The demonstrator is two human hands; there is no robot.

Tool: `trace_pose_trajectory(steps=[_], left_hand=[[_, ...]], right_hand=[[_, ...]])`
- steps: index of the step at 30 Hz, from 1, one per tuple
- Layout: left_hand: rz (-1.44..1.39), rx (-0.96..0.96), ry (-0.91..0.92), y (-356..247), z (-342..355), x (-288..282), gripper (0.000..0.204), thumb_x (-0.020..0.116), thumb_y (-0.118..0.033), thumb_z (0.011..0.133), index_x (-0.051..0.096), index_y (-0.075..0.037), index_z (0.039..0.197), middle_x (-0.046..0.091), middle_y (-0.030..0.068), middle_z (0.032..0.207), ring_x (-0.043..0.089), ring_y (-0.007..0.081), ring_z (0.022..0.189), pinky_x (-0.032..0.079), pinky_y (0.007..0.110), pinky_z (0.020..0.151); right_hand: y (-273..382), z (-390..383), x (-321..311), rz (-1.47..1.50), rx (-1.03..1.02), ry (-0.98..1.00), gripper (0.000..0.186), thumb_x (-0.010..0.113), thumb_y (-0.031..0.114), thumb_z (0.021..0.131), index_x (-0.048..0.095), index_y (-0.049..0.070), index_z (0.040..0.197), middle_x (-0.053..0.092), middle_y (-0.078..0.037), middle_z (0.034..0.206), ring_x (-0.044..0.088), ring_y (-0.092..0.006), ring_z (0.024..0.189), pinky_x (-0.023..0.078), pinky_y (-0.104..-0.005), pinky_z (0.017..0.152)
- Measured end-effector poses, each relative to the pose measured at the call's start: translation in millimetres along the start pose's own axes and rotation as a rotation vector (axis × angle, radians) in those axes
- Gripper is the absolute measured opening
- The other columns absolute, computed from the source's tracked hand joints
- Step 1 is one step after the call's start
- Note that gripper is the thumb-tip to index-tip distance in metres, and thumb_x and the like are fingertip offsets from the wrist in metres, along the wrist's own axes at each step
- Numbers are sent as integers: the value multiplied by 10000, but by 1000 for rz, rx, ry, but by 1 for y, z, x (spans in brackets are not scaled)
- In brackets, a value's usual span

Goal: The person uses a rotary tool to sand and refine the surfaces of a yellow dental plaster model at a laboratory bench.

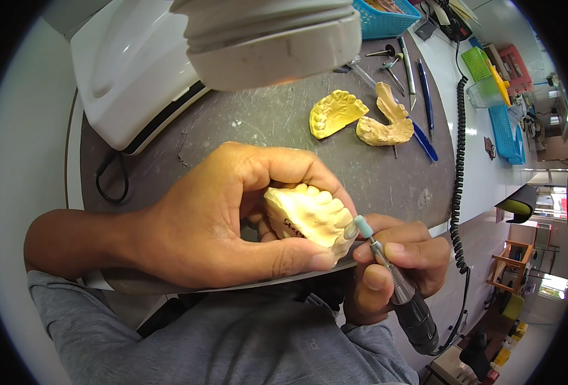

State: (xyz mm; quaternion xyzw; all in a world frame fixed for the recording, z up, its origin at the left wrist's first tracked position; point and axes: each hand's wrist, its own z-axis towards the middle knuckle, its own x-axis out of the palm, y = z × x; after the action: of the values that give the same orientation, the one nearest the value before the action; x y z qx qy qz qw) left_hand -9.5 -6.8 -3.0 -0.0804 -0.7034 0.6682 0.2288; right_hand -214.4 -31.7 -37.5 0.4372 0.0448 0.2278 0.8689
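My left hand is closed around a pale yellow plaster dental model, its row of teeth facing up and away. Dark handwriting marks the side of the model near my palm. A greyish patch covers one tooth at the model's right end. In my right hand is a rotary handpiece with a black body and metal neck, held like a pen. Its pale green cylindrical grinding tip is right beside that grey tooth; whether they touch I cannot tell.
Beyond my hands lie a yellow dental model and a tan arch-shaped model. A blue-handled tool, pens and small burs are near them. A white lamp head overhangs the grey mat; a white machine stands left. A coiled black cord runs down the right.
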Motion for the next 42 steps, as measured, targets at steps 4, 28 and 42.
trace_pose_trajectory(steps=[4,28,42], left_hand=[[20,6,4,0,0,0,373,737,-127,770,561,45,1050,577,80,978,568,112,911,439,250,799],[28,23,7,1,0,-1,376,740,-119,768,564,42,1058,575,81,979,565,108,904,434,246,789],[26,6,7,0,0,-1,352,725,-97,774,565,46,1053,588,91,992,580,119,924,446,252,805]], right_hand=[[-3,0,-2,3,-28,26,325,738,81,783,502,-18,985,617,-177,816,673,-300,832,579,-367,745],[-1,0,0,7,-27,2,303,736,59,777,508,-24,959,619,-176,824,677,-305,818,585,-371,735],[-5,4,-7,18,-84,70,339,763,62,752,520,-33,969,640,-169,776,678,-302,782,583,-399,720]])
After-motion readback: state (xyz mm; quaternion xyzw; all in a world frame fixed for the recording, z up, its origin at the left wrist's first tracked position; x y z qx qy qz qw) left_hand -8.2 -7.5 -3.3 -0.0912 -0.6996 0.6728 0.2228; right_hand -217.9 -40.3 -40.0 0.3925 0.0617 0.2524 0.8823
